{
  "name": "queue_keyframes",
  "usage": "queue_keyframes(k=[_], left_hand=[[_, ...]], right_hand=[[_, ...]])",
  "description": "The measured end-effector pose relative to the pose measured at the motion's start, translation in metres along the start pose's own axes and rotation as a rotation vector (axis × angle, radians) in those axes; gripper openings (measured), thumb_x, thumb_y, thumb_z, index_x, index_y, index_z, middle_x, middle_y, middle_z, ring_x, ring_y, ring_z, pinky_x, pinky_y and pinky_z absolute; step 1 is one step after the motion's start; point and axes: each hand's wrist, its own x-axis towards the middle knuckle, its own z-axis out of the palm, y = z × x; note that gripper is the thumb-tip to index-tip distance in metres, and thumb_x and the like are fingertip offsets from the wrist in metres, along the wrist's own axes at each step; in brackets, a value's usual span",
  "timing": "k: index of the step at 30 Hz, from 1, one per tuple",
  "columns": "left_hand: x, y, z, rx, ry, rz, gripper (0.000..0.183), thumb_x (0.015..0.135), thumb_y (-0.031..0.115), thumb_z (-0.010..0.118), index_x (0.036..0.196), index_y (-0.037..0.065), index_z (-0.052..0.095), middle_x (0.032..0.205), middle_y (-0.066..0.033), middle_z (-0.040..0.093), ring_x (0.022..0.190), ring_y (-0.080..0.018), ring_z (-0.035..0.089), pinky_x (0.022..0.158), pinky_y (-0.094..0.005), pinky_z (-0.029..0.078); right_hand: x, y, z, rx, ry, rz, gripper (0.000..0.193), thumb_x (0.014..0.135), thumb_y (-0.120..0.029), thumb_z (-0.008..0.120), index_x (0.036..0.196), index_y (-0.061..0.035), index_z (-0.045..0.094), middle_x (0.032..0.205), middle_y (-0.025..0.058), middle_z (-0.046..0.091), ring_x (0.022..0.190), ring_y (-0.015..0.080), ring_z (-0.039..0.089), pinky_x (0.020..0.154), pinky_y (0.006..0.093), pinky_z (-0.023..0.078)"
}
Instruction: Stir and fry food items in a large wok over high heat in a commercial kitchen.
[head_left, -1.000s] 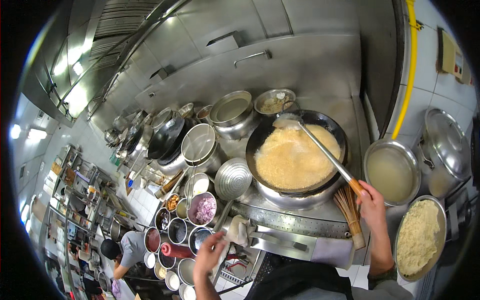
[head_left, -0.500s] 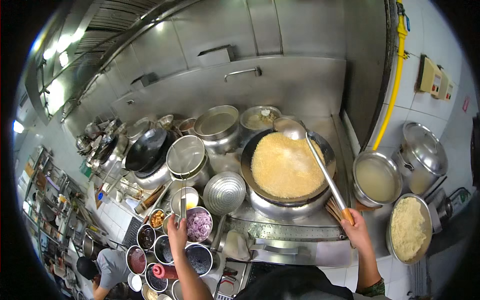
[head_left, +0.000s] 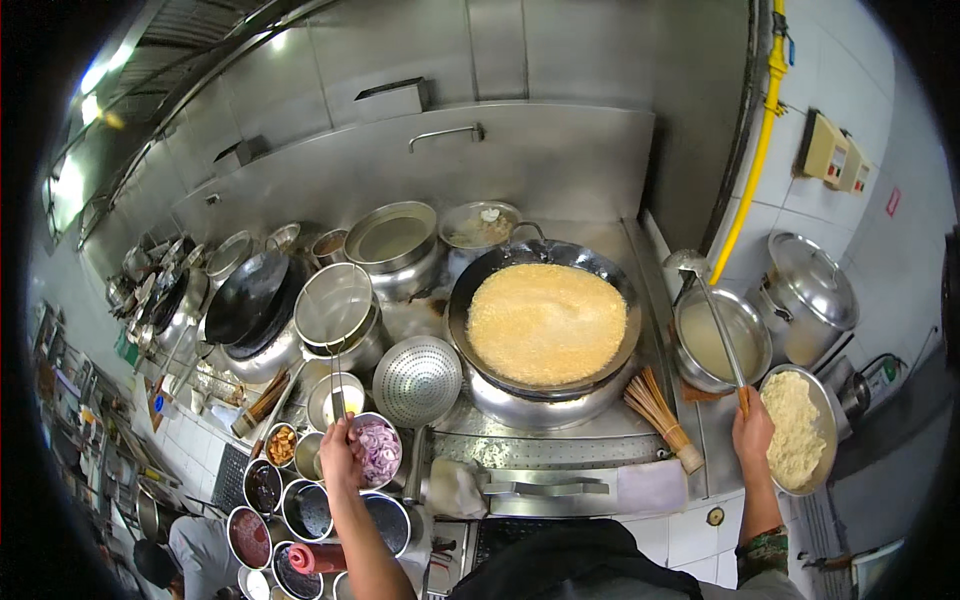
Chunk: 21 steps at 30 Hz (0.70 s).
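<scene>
My right hand (head_left: 753,430) is closed round the wooden grip of a long metal ladle (head_left: 722,335). The ladle's bowl hangs by the far rim of a steel pot (head_left: 722,373) of cloudy liquid. My left hand (head_left: 341,456) is wrapped round the handle of a round mesh strainer (head_left: 333,304), whose bowl lies over a pot. Between my hands, a black wok (head_left: 462,318) on the burner holds bubbling golden-yellow foamy contents. A perforated skimmer (head_left: 417,381) lies left of the wok, near a bowl of sliced purple onion (head_left: 377,452).
Right of the pot stands a bowl of pale yellow crumbly food (head_left: 797,436), beneath a lidded pot (head_left: 815,290). A bamboo brush (head_left: 665,418) leans below the wok. Several sauce containers and a red bottle (head_left: 316,558) crowd the lower left. Another person (head_left: 195,555) is at the lower left.
My right hand has swung the ladle right, from over the wok to the cloudy-liquid pot. The wok's contents look wetter and foamier. My left hand still holds the strainer, and the view has shifted.
</scene>
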Motion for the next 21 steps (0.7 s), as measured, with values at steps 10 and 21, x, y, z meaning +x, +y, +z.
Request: queue_keyframes(k=[10, 21], left_hand=[[-0.069, -0.021, 0.096, 0.077, -0.175, 0.151, 0.026, 0.106, 0.020, 0.052, 0.122, 0.002, 0.061, 0.069, 0.0031, 0.051, 0.051, -0.0060, 0.039, 0.046, -0.0220, 0.032], [-0.141, -0.067, 0.192, 0.084, -0.451, 0.039, 0.031, 0.105, 0.023, 0.053, 0.125, 0.001, 0.059, 0.067, 0.0006, 0.052, 0.054, -0.0087, 0.044, 0.051, -0.0231, 0.035]], right_hand=[[0.014, 0.023, 0.022, -0.032, -0.118, 0.074, 0.049, 0.084, -0.003, 0.066, 0.132, -0.0075, 0.058, 0.100, 0.0214, 0.070, 0.088, 0.0398, 0.068, 0.076, 0.0489, 0.054], [0.027, 0.028, -0.006, -0.155, -0.287, 0.228, 0.047, 0.084, -0.011, 0.069, 0.130, -0.0084, 0.057, 0.103, 0.0219, 0.066, 0.098, 0.0429, 0.065, 0.082, 0.0502, 0.053]])
